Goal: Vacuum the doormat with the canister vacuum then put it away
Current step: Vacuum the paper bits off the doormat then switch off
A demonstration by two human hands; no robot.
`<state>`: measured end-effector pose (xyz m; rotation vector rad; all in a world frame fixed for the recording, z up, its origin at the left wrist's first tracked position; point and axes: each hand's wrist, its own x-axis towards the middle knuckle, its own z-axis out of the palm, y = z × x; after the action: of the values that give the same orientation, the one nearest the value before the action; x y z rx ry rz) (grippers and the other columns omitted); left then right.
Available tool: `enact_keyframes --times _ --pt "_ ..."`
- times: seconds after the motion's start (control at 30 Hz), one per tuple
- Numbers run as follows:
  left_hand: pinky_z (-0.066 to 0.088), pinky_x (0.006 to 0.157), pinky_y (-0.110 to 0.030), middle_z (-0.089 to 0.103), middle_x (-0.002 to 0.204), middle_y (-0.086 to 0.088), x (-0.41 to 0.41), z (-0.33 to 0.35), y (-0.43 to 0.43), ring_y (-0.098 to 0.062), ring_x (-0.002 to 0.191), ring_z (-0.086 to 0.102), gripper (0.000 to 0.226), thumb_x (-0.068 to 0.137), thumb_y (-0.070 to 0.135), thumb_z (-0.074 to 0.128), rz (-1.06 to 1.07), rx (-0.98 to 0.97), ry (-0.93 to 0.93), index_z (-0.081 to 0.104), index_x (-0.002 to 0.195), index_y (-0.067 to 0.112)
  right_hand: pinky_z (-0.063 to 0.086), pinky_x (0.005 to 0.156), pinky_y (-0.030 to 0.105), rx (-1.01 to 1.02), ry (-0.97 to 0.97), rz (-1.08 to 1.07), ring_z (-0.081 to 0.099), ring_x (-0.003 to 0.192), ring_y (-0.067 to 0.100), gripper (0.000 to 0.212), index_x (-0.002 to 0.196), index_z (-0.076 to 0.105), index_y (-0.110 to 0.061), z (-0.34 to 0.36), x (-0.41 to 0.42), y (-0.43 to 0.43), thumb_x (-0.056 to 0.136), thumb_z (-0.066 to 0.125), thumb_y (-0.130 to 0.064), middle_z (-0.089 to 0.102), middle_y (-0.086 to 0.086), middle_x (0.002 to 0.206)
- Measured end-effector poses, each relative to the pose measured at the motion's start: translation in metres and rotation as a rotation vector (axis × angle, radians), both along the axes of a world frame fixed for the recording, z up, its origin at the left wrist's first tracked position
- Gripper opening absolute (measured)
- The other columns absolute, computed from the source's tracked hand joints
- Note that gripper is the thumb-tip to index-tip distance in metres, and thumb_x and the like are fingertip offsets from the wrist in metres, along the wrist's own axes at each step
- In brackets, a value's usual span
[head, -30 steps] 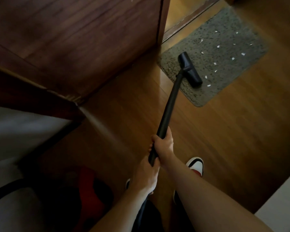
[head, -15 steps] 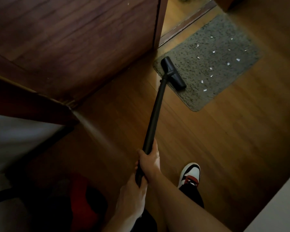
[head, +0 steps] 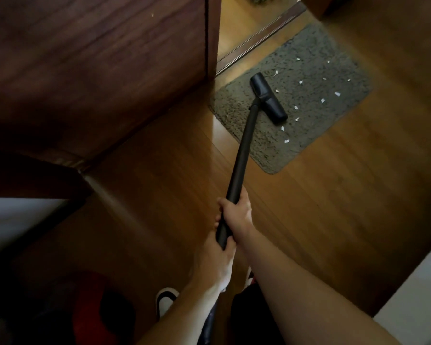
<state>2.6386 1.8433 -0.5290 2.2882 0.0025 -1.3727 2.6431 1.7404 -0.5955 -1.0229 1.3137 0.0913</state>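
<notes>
A grey speckled doormat (head: 309, 70) lies on the wooden floor at the upper right, with several white paper scraps (head: 322, 100) scattered over it. The black floor nozzle (head: 268, 100) of the vacuum rests on the mat's left part. Its long black wand (head: 241, 155) slants down to my hands. My right hand (head: 235, 210) grips the wand higher up, and my left hand (head: 218, 260) grips its lower end just beneath. The red and black canister (head: 90, 312) sits in shadow at the lower left.
A dark wooden door (head: 97, 66) stands open on the left, its edge close to the mat's corner. A door threshold (head: 259, 33) runs behind the mat. My white shoe (head: 166, 301) shows below my hands. A pale surface (head: 423, 295) fills the lower right corner.
The nozzle was drawn back to the mat's left edge, then pushed forward again onto the mat toward the scraps. Both hands kept their grip on the wand.
</notes>
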Motion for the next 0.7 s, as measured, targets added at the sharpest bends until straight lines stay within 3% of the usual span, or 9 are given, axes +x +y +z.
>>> enact_keyframes --times 0.1,0.27,0.33,0.4,0.47,0.53,0.7 --pt "0.062 0.063 -0.038 0.061 0.082 0.004 -0.001 0.001 -0.021 -0.015 0.064 0.065 0.030 0.094 0.052 0.051 -0.102 0.042 -0.028 0.051 0.113 0.028 0.055 0.051 0.033 0.026 0.014 -0.068 0.059 0.051 0.017 0.059 0.146 0.033 -0.030 -0.002 0.002 -0.032 0.098 0.058 -0.008 0.059 0.012 0.089" --pt "0.057 0.046 -0.029 0.065 0.082 -0.003 -0.005 -0.001 -0.038 -0.017 0.049 0.064 0.027 0.095 0.048 0.051 -0.200 0.023 0.091 0.051 0.106 0.023 0.052 0.050 0.030 0.009 0.069 -0.136 0.056 0.053 0.016 0.067 0.151 0.027 -0.035 -0.007 -0.014 -0.059 0.099 0.056 -0.005 0.058 0.012 0.089" --pt "0.062 0.055 -0.039 0.066 0.083 -0.006 -0.011 -0.005 -0.038 -0.021 0.052 0.066 0.022 0.095 0.039 0.055 -0.147 -0.023 0.193 0.051 0.104 0.018 0.053 0.050 0.031 0.014 0.077 -0.106 0.056 0.052 0.016 0.070 0.152 0.025 -0.038 -0.008 -0.027 -0.055 0.099 0.055 -0.004 0.058 0.013 0.093" --pt "0.062 0.065 -0.045 0.064 0.083 -0.007 -0.019 -0.010 -0.036 -0.023 0.060 0.069 0.020 0.094 0.024 0.057 -0.074 -0.051 0.287 0.049 0.111 0.014 0.053 0.050 0.032 0.020 0.080 -0.069 0.057 0.052 0.016 0.071 0.151 0.025 -0.040 -0.008 -0.039 -0.047 0.099 0.055 -0.004 0.059 0.014 0.096" --pt "0.060 0.056 -0.037 0.064 0.080 -0.008 -0.027 -0.012 -0.030 -0.020 0.053 0.065 0.031 0.094 0.018 0.055 -0.034 -0.052 0.337 0.043 0.123 0.015 0.054 0.049 0.031 0.036 0.075 -0.029 0.058 0.052 0.015 0.072 0.152 0.023 -0.041 -0.007 -0.046 -0.037 0.099 0.055 -0.005 0.060 0.014 0.099" --pt "0.054 0.048 -0.030 0.066 0.082 -0.008 -0.034 -0.013 -0.020 -0.018 0.049 0.063 0.042 0.095 0.027 0.053 -0.058 -0.028 0.280 0.036 0.133 0.027 0.055 0.049 0.030 0.061 0.064 -0.008 0.059 0.055 0.015 0.075 0.154 0.020 -0.044 -0.005 -0.051 -0.022 0.100 0.055 -0.006 0.061 0.014 0.105" --pt "0.049 0.043 -0.025 0.068 0.087 -0.002 -0.043 -0.010 0.017 -0.013 0.050 0.064 0.054 0.096 0.045 0.051 -0.113 0.011 0.128 0.031 0.144 0.031 0.055 0.051 0.029 0.064 0.071 -0.016 0.062 0.057 0.016 0.080 0.156 0.013 -0.047 -0.005 -0.056 0.022 0.099 0.055 -0.010 0.064 0.013 0.106"
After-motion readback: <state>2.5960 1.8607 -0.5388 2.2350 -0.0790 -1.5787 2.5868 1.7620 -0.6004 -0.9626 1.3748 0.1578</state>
